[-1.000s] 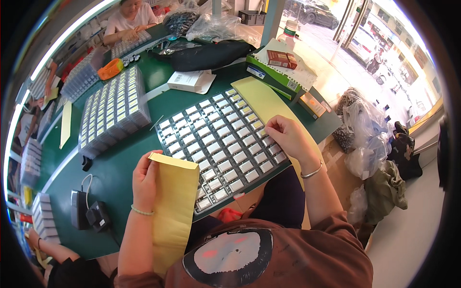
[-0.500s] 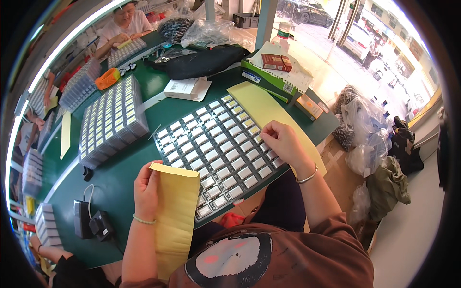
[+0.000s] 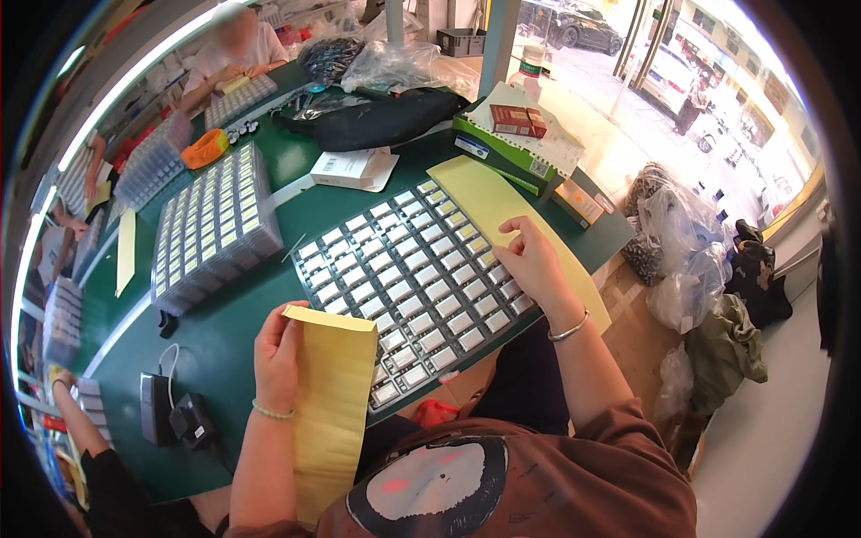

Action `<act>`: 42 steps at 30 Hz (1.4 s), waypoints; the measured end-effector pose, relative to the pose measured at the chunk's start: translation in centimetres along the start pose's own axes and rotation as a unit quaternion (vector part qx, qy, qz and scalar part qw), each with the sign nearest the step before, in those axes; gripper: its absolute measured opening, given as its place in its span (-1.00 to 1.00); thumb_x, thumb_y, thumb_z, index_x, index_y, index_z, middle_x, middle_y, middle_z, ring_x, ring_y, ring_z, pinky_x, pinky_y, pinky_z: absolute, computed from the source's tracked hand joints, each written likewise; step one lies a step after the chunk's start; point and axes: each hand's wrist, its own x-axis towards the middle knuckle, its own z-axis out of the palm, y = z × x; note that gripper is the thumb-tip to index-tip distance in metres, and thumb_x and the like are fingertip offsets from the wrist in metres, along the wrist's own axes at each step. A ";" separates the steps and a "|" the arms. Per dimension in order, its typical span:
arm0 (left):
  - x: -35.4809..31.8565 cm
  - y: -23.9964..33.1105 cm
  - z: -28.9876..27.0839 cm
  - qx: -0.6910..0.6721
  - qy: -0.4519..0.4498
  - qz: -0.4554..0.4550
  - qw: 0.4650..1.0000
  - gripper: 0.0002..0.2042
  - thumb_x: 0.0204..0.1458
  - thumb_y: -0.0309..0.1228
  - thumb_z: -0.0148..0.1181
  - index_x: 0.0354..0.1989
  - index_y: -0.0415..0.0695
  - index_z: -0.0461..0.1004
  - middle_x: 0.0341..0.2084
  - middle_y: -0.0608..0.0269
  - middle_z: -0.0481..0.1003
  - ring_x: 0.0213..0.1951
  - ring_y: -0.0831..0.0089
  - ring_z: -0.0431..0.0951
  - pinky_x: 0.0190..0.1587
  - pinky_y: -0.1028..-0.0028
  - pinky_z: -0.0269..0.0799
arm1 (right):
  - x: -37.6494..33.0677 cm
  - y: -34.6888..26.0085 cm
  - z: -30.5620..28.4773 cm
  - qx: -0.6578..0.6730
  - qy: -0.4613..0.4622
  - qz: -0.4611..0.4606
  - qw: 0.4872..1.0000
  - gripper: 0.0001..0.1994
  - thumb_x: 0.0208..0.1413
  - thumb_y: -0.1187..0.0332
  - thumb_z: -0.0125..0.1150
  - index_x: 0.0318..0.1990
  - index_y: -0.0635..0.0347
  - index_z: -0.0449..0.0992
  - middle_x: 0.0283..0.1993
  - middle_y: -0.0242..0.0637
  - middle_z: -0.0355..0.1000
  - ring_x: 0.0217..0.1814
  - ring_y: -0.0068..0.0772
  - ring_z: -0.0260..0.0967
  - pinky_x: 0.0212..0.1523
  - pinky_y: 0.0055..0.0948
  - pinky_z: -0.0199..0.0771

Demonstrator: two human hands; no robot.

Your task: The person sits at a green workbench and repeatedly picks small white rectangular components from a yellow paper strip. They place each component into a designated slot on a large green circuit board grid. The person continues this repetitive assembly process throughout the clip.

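Note:
My left hand (image 3: 276,359) is closed on a yellow sheet (image 3: 330,403), pinching its folded upper edge while the rest hangs toward my lap. In front of me, a tray (image 3: 392,314) carries rows of small white rectangular blocks (image 3: 437,290). Along its far right edge, several blocks have yellow tops (image 3: 456,220). My right hand (image 3: 535,269) is at that edge, its thumb at a yellow-topped block and its index finger raised and apart from the thumb. Under the right hand and beside the tray lies another yellow sheet (image 3: 489,193).
Stacked clear trays of yellow-topped blocks (image 3: 215,229) stand at left. Black power adapters (image 3: 190,421) with a cable lie near left. A white box (image 3: 354,169), black bag (image 3: 386,121) and green box (image 3: 502,152) lie behind the tray. Co-workers (image 3: 235,54) sit across and at left.
My right thumb and index finger have parted from a pinch, the index finger lifting. My left hand stays on the sheet. At lower left, another person's arm has reached forward.

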 end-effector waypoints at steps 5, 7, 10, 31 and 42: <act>-0.4 0.4 -0.1 -0.008 0.007 0.009 1.000 -0.79 0.33 -0.42 0.00 0.01 -0.24 0.48 -0.22 0.38 0.53 -0.18 0.68 0.47 -0.08 0.65 0.38 | 0.2 -0.4 0.6 -0.018 -0.008 -0.026 0.999 -0.76 0.03 0.36 0.33 -0.16 0.19 0.51 -0.47 -0.31 0.39 -0.40 -0.39 0.39 -0.34 -0.36 0.41; -0.4 0.7 0.4 -0.041 -0.013 0.001 0.999 -0.77 0.34 -0.44 -0.07 0.00 -0.24 0.48 -0.23 0.37 0.53 -0.18 0.68 0.47 -0.08 0.65 0.38 | 0.5 0.7 0.2 -0.044 -0.005 -0.064 0.997 -0.77 0.04 0.38 0.32 -0.15 0.19 0.51 -0.46 -0.28 0.41 -0.41 -0.37 0.40 -0.35 -0.35 0.41; -0.3 0.9 -0.1 -0.055 -0.033 0.018 0.998 -0.71 0.33 -0.30 -0.07 0.01 -0.25 0.47 -0.20 0.35 0.52 -0.18 0.67 0.48 -0.09 0.64 0.39 | -0.8 -2.2 1.1 -0.006 0.058 -0.147 0.987 -0.87 0.07 0.49 0.26 -0.20 0.21 0.53 -0.38 -0.30 0.43 -0.49 -0.43 0.32 -0.42 -0.46 0.37; -0.7 0.0 -0.4 0.045 -0.026 0.043 0.998 -0.78 0.34 -0.34 -0.01 -0.18 -0.24 0.50 -0.36 0.50 0.46 -0.28 0.76 0.36 -0.21 0.67 0.33 | -7.8 -13.1 14.2 0.008 -0.052 -0.449 0.892 -0.89 0.05 0.50 0.28 -0.26 0.21 0.50 -0.28 -0.25 0.41 -0.34 -0.18 0.45 -0.36 -0.33 0.49; -0.3 -0.1 -0.2 0.038 0.048 0.008 0.998 -0.78 0.31 -0.35 0.04 -0.23 -0.25 0.52 -0.41 0.50 0.46 -0.31 0.77 0.36 -0.23 0.67 0.31 | -4.1 -8.5 2.6 0.219 -0.025 -0.153 0.963 -0.94 0.13 0.55 0.29 -0.27 0.30 0.53 -0.39 -0.47 0.47 -0.38 -0.70 0.38 -0.32 -0.66 0.43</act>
